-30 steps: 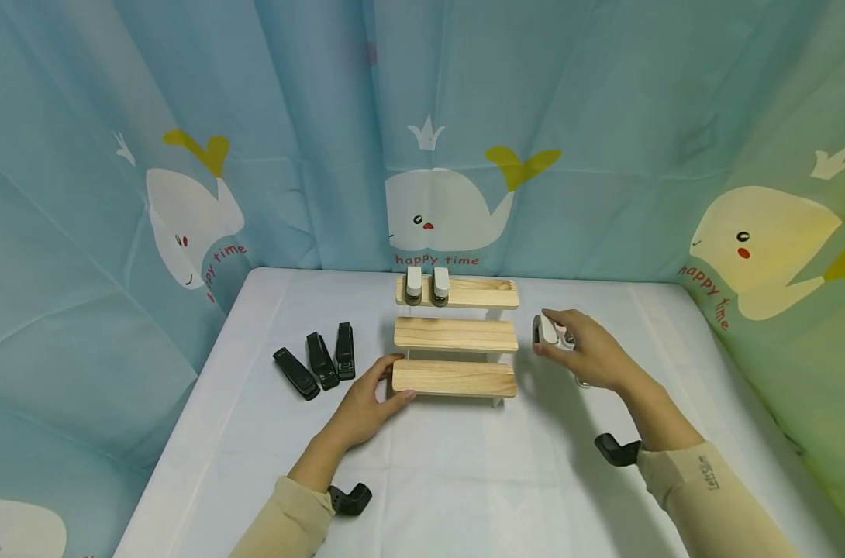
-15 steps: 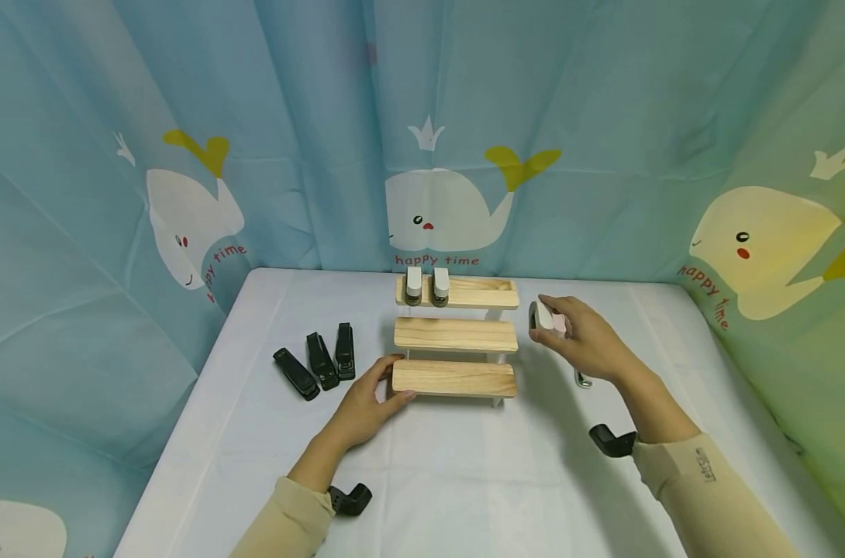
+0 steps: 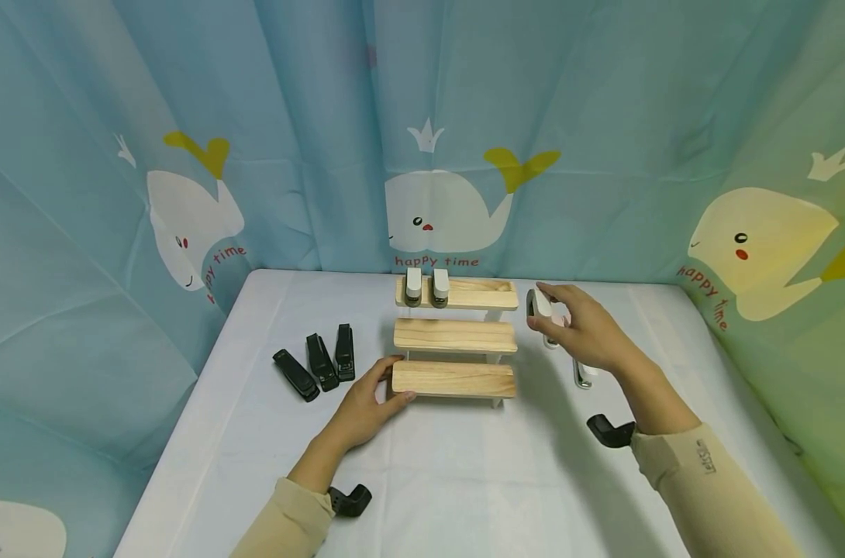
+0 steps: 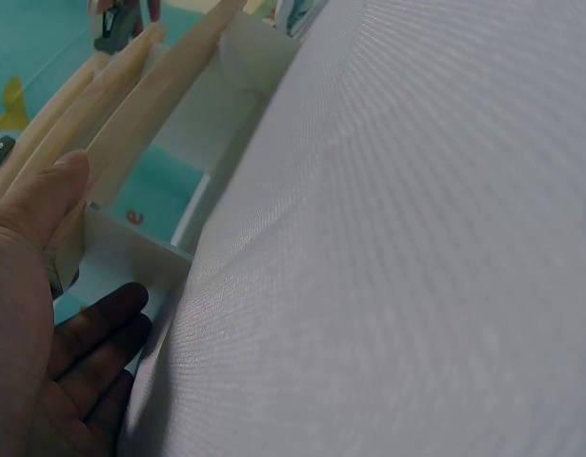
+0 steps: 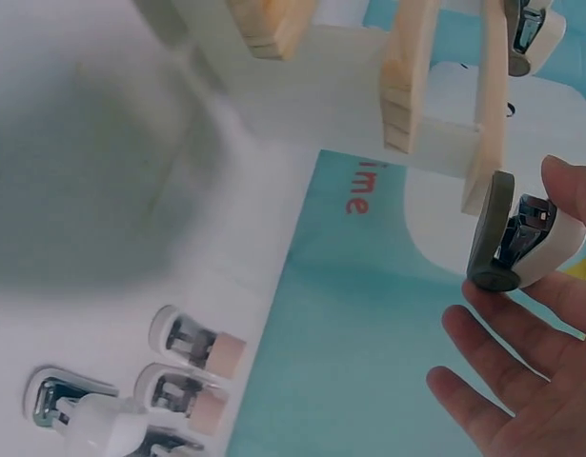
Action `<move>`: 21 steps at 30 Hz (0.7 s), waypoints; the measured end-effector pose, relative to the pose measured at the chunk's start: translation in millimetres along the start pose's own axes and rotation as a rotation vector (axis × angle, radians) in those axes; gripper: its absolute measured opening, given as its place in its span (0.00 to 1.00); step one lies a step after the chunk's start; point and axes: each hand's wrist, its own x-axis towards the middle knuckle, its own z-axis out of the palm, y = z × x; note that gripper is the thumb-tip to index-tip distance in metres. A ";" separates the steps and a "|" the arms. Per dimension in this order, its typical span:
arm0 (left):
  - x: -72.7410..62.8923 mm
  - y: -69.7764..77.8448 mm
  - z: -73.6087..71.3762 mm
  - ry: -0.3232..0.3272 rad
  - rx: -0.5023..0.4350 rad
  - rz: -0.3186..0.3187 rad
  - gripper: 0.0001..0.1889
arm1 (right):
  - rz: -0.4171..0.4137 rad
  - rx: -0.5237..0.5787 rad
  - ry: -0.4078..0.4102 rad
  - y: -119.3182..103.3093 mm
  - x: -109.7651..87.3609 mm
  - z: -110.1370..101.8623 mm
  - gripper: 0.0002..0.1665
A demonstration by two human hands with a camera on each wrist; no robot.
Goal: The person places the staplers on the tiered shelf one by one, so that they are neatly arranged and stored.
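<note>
My right hand [image 3: 590, 329] pinches a small white stapler with a grey base [image 5: 550, 243] between thumb and fingers, raised to the right of the three-tier wooden shelf [image 3: 453, 380]. In the right wrist view the stapler's base is right by the end of the top board. My left hand [image 3: 363, 411] holds the left end of the lowest board, thumb at its front and fingers around behind. Two similar white mini staplers, one [image 3: 413, 285] left of the other [image 3: 440, 287], stand on the left part of the top board.
Three black staplers [image 3: 322, 361] lie on the white cloth left of the shelf. On the right lie a white stapler [image 5: 107, 424] and smaller ones with pink ends [image 5: 183, 343], partly hidden by my right hand in the head view. A whale-print curtain [image 3: 450, 209] closes the back.
My right hand has moved up and slightly left with the white stapler, toward the top board's level, uncovering items on the cloth below it. My left hand stays at the shelf.
</note>
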 end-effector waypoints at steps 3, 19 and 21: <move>0.1 -0.3 -0.2 -0.002 -0.003 0.003 0.37 | -0.001 0.006 -0.004 -3.8 1.4 -1.4 0.45; 0.2 -3.1 0.5 0.000 0.005 0.009 0.39 | -0.023 -0.029 -0.014 -24.7 14.7 3.0 0.44; 0.2 -2.9 0.7 0.002 0.006 0.007 0.39 | -0.025 -0.029 -0.018 -27.5 16.9 4.0 0.44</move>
